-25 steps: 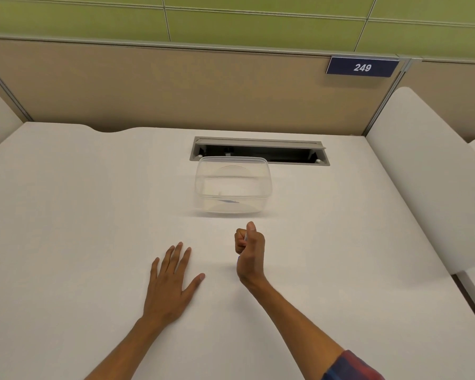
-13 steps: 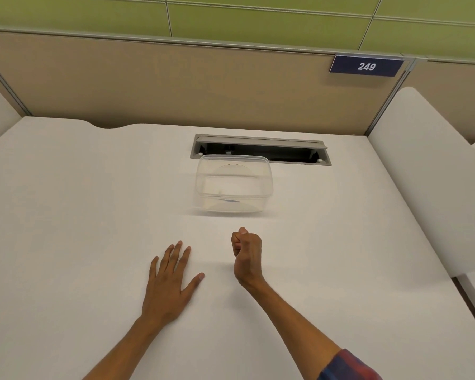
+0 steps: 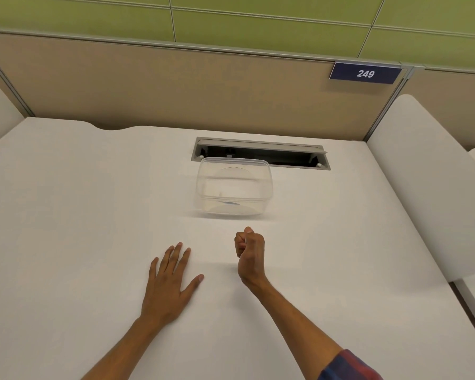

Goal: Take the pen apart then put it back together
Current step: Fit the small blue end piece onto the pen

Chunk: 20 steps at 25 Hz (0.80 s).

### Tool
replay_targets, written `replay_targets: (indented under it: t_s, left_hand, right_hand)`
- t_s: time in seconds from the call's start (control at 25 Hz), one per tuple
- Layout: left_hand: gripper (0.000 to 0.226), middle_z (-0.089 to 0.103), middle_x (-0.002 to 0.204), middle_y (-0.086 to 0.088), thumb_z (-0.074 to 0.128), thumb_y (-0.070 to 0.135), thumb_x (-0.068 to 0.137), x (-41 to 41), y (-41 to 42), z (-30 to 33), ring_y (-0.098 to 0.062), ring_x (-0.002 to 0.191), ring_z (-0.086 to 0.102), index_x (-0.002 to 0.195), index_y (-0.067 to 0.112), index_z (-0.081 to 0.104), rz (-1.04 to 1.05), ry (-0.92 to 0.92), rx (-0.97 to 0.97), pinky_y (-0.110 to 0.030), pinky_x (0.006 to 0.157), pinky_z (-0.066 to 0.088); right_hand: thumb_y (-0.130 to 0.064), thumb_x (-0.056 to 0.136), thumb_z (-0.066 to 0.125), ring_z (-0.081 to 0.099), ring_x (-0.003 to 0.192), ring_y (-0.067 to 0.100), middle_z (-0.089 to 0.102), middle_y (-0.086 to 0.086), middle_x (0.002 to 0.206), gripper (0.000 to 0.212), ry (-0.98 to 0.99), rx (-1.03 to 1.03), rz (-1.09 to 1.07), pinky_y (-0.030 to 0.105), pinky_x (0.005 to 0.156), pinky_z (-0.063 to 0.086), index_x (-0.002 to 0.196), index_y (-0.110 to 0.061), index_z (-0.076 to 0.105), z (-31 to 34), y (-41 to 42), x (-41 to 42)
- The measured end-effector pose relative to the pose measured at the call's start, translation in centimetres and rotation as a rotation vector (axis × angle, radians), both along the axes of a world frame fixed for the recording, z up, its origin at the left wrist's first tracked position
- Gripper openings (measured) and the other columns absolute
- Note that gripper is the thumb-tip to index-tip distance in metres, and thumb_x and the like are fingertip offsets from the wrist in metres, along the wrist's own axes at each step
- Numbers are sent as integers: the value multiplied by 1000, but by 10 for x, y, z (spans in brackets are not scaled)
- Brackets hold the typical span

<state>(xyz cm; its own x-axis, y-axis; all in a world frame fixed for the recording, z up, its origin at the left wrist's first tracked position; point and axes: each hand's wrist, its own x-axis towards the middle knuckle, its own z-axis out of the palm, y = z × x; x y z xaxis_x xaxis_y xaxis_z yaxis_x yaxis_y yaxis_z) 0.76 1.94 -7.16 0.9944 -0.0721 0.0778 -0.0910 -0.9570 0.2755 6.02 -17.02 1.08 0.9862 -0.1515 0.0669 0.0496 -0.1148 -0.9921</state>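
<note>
Table (image 3: 66,215): a plain white top fills the frame, seen from above the person's forearms.
Left hand (image 3: 167,281): lies palm down and flat on the table, fingers (image 3: 176,256) stretched forward and slightly spread, thumb angled out to the side; it holds nothing.
Container (image 3: 233,187): a clear plastic tub with rounded corners stands on the table beyond both hands, nearer the right one and apart from it. A thin dark streak shows low inside it near the front wall; whether that is part of the pen cannot be told.
Right hand (image 3: 250,253): curled into a closed fist, raised on its edge with the thumb on top, just to the right of the left hand and not touching it. Whatever may be inside the fist is hidden, so it cannot be said that it grips anything.
Pen: not clearly visible anywhere in the frame; its place cannot be told.
Cable slot (image 3: 261,153): a grey-framed opening is set into the table right behind the container, dark inside.
Partition (image 3: 176,89): a tan panel runs along the far edge of the table, with green panels above it.
Number plate (image 3: 365,73): a dark blue tag reading 249 is fixed at the top right of the tan panel.
Sleeve (image 3: 346,367): a red and blue checked cuff shows on the right arm at the bottom edge.
</note>
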Motion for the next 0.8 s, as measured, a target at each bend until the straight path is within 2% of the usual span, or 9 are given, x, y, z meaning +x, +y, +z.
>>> replay_targets:
  t_s: [0.12, 0.28, 0.36, 0.44, 0.48, 0.56, 0.64, 0.8]
  left_hand:
    - [76, 26, 159, 1, 17, 71, 92, 0, 0, 1, -16, 147, 20, 150, 24, 32, 0, 1, -11, -37, 116, 3]
    - [77, 24, 160, 2, 15, 72, 91, 0, 0, 0, -14, 147, 17, 150, 25, 31, 2, -4, -12, -37, 117, 2]
    - [78, 23, 161, 3, 15, 73, 90, -1, 1, -1, -13, 147, 15, 150, 26, 30, 4, -6, -14, -36, 117, 2]
    - [77, 24, 160, 3, 15, 73, 90, -1, 1, -1, -13, 147, 15, 150, 26, 31, 6, -4, -16, -36, 117, 2]
    - [77, 25, 160, 3, 15, 73, 90, -2, 2, -1, -13, 147, 15, 150, 26, 32, 5, -3, -16, -36, 117, 2]
    - [78, 27, 159, 2, 15, 73, 90, -2, 2, -1, -14, 147, 17, 149, 25, 33, 4, -3, -23, -36, 116, 2]
    - [78, 27, 159, 2, 14, 73, 90, -2, 2, -1, -13, 146, 17, 149, 25, 34, 3, -8, -29, -35, 116, 2]
    - [78, 25, 160, 3, 15, 74, 90, -2, 2, -2, -13, 147, 16, 149, 26, 32, 3, -18, -40, -34, 116, -1]
  right_hand:
    - [-47, 81, 25, 11, 49, 7, 15, -7, 49, 37, 2, 19, -6, 23, 54, 21, 53, -25, 16, 3, 1, -2]
    - [-53, 83, 32, 14, 49, 8, 18, -12, 48, 44, 50, 88, 25, 23, 50, 15, 48, -29, 20, 7, -3, -2]
    - [-47, 84, 40, 19, 50, 12, 25, -9, 49, 44, 46, 77, 61, 25, 51, 17, 49, -23, 25, 11, -9, -3]
    - [-34, 87, 41, 29, 54, 18, 35, 7, 55, 41, 31, 0, 83, 30, 54, 26, 57, -7, 34, 13, -13, -4]
    - [-30, 89, 39, 38, 58, 20, 44, 9, 60, 39, 21, -44, 91, 31, 57, 34, 62, -3, 41, 14, -15, -5]
    - [-29, 95, 38, 54, 73, 18, 60, 2, 78, 33, -16, -144, 102, 30, 70, 45, 76, -9, 57, 14, -19, -5]
    - [-30, 100, 40, 56, 80, 16, 59, 2, 89, 29, -79, -281, 98, 26, 71, 45, 88, -17, 63, 16, -24, -6]
    - [-25, 101, 50, 53, 63, 12, 57, -4, 70, 30, -209, -446, 12, 27, 58, 41, 71, -22, 55, 16, -29, -12]
